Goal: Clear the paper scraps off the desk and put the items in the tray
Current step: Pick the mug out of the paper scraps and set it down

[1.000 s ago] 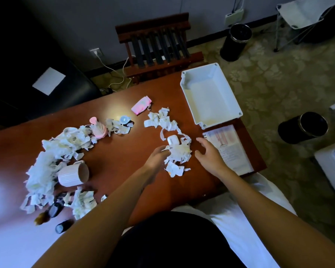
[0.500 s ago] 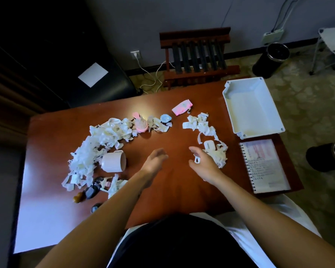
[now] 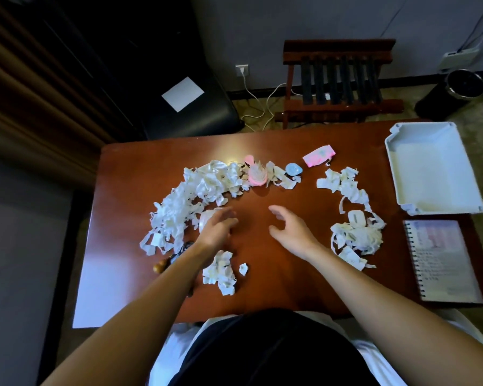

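Observation:
White paper scraps lie in a big arc on the left (image 3: 190, 196), a band on the right (image 3: 349, 190) and a small clump near me (image 3: 221, 270). Among them sit a pink hairbrush (image 3: 255, 174), a blue round item (image 3: 293, 169), a pink pouch (image 3: 318, 155) and a small white case (image 3: 357, 218). A white mug (image 3: 208, 217) is mostly hidden behind my left hand (image 3: 218, 229), whose fingers are apart. My right hand (image 3: 290, 229) hovers open over bare desk. The white tray (image 3: 396, 174) stands empty at the far right.
A spiral notebook (image 3: 441, 260) lies by the tray on the brown desk (image 3: 262, 288). Small dark bottles (image 3: 176, 256) peek out by my left forearm. Behind the desk are a wooden rack (image 3: 338, 84), a black bin (image 3: 455, 93) and a dark chair (image 3: 184, 107).
Both hands have moved left, away from the right scrap pile toward the mug and the desk's middle. The camera has swung left too.

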A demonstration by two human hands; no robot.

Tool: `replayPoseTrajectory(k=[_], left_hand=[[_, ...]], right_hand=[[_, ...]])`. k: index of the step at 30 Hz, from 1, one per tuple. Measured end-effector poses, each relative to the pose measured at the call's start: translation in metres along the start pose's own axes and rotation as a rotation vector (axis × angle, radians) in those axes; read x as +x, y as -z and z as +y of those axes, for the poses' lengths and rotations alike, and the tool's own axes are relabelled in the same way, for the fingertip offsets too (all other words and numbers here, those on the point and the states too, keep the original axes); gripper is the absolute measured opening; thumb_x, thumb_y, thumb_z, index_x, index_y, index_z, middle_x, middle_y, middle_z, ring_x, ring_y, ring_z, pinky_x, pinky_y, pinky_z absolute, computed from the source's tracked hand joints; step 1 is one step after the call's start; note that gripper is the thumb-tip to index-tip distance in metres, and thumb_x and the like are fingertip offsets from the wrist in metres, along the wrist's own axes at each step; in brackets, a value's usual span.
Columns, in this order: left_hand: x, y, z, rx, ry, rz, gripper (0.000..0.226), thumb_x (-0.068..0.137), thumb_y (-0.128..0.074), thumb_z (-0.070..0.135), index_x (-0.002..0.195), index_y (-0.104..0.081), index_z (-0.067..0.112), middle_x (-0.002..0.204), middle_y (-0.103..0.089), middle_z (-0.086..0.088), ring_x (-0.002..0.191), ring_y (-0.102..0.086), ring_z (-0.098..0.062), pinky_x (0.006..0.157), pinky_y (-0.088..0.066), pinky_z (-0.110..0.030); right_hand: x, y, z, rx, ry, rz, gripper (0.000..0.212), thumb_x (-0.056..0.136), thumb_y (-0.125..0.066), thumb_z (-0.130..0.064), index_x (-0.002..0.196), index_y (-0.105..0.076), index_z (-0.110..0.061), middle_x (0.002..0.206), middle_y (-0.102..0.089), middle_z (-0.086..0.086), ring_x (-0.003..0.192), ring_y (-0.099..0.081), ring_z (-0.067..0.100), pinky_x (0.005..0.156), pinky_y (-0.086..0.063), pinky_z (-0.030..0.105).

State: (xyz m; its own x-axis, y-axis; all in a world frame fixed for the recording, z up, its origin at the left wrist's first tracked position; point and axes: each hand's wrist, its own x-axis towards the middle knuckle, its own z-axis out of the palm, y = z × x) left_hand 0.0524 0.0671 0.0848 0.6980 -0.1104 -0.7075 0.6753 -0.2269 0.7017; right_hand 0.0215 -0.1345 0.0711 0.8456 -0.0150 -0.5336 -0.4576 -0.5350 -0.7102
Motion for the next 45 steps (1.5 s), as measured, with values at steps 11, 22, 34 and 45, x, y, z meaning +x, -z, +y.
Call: replayPoseTrajectory(k=[11,22,34,45], left_hand=[[0.021,0.068,-0.016,0.051,-0.072,0.105,0.035,0.098,-0.05,0.014,0.132,-0.053,0.017,0.125,-0.058,-0.002,0.116,-0.053,-0.023,0.08,-0.047,-0.029],[0.042,0.082,-0.044,0.694,-0.386,0.032,0.05,0.085,-0.059,0.014,0.134,-0.051,0.017,0.142,-0.044,-0.005,0.134,-0.034,-0.025,0.108,-0.035,-0.04],[0.066,0.082,-0.048,1.157,-0.515,-0.048,0.079,0.08,-0.071,0.044,0.147,-0.03,0.03,0.146,-0.038,0.006,0.125,-0.028,-0.026,0.107,-0.032,-0.04],[0.049,0.097,-0.04,0.962,-0.504,0.013,0.077,0.07,-0.073,0.063,0.132,-0.042,0.033,0.13,-0.055,0.01,0.119,-0.047,-0.018,0.097,-0.04,-0.037]], right_hand=[[0.02,-0.063,-0.047,-0.017,0.014,-0.087,0.057,0.092,-0.063,-0.016,0.145,-0.043,-0.025,0.148,-0.045,-0.005,0.136,-0.042,0.013,0.104,-0.037,0.027],[0.034,-0.097,-0.065,0.169,-0.18,-0.071,0.037,0.099,-0.049,-0.011,0.136,-0.051,-0.017,0.128,-0.061,0.001,0.108,-0.055,0.008,0.088,-0.043,0.022],[0.039,-0.098,-0.074,0.346,-0.234,-0.142,0.046,0.098,-0.04,0.005,0.138,-0.052,-0.015,0.118,-0.066,-0.001,0.099,-0.065,0.003,0.071,-0.051,0.013],[0.034,-0.078,-0.081,0.324,-0.17,-0.074,0.038,0.094,-0.053,-0.003,0.124,-0.062,-0.024,0.103,-0.073,-0.007,0.101,-0.067,0.009,0.087,-0.052,0.024]])
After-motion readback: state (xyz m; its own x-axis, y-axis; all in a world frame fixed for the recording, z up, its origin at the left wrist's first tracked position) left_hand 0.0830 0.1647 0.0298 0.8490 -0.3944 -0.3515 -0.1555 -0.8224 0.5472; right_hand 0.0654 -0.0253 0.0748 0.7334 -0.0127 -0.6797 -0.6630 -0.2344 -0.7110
